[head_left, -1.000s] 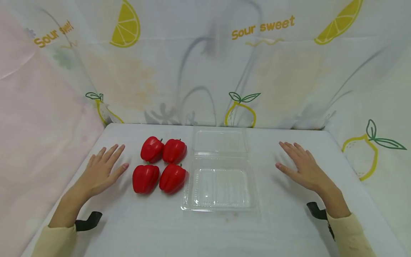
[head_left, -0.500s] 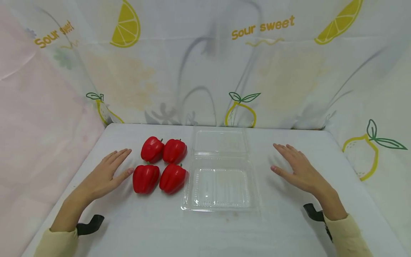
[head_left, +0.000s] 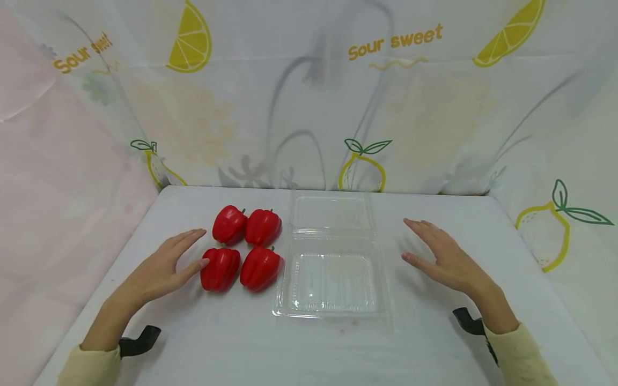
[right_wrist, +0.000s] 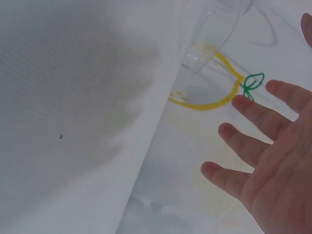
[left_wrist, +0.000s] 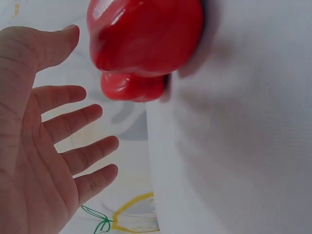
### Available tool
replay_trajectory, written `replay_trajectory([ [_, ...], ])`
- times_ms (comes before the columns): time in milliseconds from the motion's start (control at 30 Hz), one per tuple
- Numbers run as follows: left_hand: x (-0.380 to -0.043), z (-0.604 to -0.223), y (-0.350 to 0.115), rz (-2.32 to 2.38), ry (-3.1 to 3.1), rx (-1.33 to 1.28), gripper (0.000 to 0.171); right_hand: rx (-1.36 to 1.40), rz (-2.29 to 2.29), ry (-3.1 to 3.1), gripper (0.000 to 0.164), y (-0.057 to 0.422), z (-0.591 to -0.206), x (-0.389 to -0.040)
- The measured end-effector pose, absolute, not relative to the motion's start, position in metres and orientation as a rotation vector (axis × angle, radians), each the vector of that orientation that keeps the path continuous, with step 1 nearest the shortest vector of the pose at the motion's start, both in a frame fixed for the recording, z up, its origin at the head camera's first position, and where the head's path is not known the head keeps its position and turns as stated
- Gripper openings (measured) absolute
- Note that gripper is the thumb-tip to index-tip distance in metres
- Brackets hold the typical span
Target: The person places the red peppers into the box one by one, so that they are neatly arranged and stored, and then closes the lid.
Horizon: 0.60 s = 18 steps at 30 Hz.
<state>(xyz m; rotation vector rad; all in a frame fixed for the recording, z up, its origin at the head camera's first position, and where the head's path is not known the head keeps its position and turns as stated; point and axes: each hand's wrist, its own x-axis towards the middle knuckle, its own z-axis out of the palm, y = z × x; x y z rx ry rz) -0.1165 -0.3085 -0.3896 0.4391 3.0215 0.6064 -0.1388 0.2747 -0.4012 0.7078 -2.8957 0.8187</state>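
Several glossy red bell peppers with green stems lie in two rows left of the middle of the table. My left hand (head_left: 161, 268) hovers just left of them, fingers extended, its thumb overlapping the near left bell pepper (head_left: 221, 271) in the head view. The left wrist view has that hand (left_wrist: 44, 126) with fingers spread and nothing in the palm, a red pepper (left_wrist: 146, 34) beyond the thumb. Over the table's right side my right hand (head_left: 451, 262) holds nothing, its fingers straight and apart. Between hands and peppers lies a clear plastic clamshell box (head_left: 333, 311), lid (head_left: 333, 212) folded back.
The white-covered table (head_left: 338, 359) ends at the back against a hanging cloth (head_left: 309, 96) printed with lemons. A pink cloth (head_left: 58, 187) hangs at the left. Each wrist wears a black mount (head_left: 140, 341).
Both hands have moved inward: the left to the right, up to the near left pepper, and the right slightly to the left. The peppers and box stay where they were.
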Motion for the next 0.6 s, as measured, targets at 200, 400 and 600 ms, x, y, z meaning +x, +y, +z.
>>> replay_trajectory([
  [200, -0.114, -0.390, -0.303, 0.612, 3.044, 0.490, 0.072, 0.718, 0.832, -2.907, 0.072, 0.271, -0.400, -0.137],
  [400, -0.112, -0.388, -0.299, 0.611, 3.050, 0.545, 0.069, 0.742, 0.838, -2.907, 0.071, 0.267, -0.402, -0.136],
  [600, -0.112, -0.390, -0.297, 0.624, 3.054, 0.612, 0.066, 0.760, 0.885, -2.904, 0.071, 0.262, -0.405, -0.135],
])
